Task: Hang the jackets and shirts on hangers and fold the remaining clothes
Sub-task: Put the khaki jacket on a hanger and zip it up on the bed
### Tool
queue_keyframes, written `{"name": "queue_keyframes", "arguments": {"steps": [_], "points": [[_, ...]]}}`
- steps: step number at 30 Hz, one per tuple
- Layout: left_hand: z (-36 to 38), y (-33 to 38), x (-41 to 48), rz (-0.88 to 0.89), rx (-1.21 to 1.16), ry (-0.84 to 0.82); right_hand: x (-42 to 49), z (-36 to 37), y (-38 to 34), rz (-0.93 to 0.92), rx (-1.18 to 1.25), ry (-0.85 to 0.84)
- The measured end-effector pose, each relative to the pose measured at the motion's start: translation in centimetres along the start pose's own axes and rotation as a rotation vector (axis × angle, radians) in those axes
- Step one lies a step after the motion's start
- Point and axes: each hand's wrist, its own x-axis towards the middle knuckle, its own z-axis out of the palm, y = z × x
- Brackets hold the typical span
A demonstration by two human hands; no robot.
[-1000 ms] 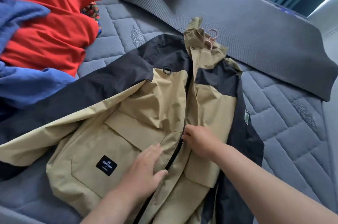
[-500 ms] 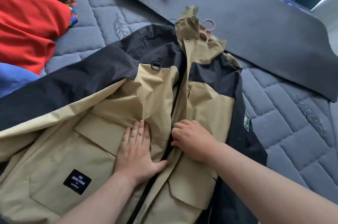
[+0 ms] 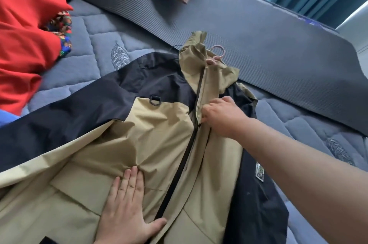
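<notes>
Shows only the pink hook of the hanger (image 3: 218, 54) at upper centre, the rest inside the jacket (image 3: 159, 134), itself cut off at left and bottom edges. Hides the fingertips of the right hand (image 3: 221, 116) at the zipper (image 3: 185, 164), grip unclear. Leaves the sleeve patch (image 3: 259, 172) at lower right too small to read.

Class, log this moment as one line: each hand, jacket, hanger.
left hand: flat, pressing jacket front | right hand: pinching zip at chest | hanger: inside jacket, hook out at collar
</notes>
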Motion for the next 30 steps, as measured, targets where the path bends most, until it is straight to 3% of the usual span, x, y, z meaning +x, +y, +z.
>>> {"name": "queue_keyframes", "arguments": {"steps": [2, 5, 8, 10, 13, 16, 19, 22, 24, 27, 30], "points": [[-0.8, 0.8, 0.6, 0.014, -0.083, 0.173, 0.2, -0.1, 0.9, -0.011, 0.002, -0.026], [-2.6, 3.2, 4.8, 0.23, -0.196, 0.394, 0.2, 0.2, 0.9, -0.078, -0.012, 0.039], [-5.0, 5.8, 11.7, 0.27, -0.047, 0.275, 0.5, 0.3, 1.1, -0.159, -0.024, 0.038], [-5.3, 5.9, 15.4, 0.156, 0.093, 0.139, 1.1, 0.5, 1.3, -0.214, -0.062, -0.02], [-3.2, 4.0, 17.0, 0.032, 0.178, 0.092, 2.5, 0.6, 1.9, -0.232, -0.193, -0.082], [-2.0, 3.4, 16.6, 0.006, 0.148, 0.088, 3.3, 0.9, 2.3, -0.239, -0.245, 0.027], [-1.9, 3.6, 16.7, -0.001, 0.131, 0.072, 2.0, 2.7, 3.9, -0.231, -0.079, 0.154], [-2.0, 3.8, 16.8, -0.011, 0.16, 0.028, -0.9, 5.3, 5.9, 0.032, 0.227, 0.125], [-2.4, 4.2, 17.1, -0.019, 0.172, 0.009, -1.3, 6.2, 6.5, 0.178, 0.294, 0.093], [-2.8, 4.8, 17.5, -0.038, 0.124, -0.004, 1.8, 5.5, 6.7, 0.429, 0.313, 0.232], [-1.8, 4.5, 17.5, 0.012, 0.092, 0.024, 4.2, 3.7, 7.2, 0.708, 0.591, 0.293]]}}
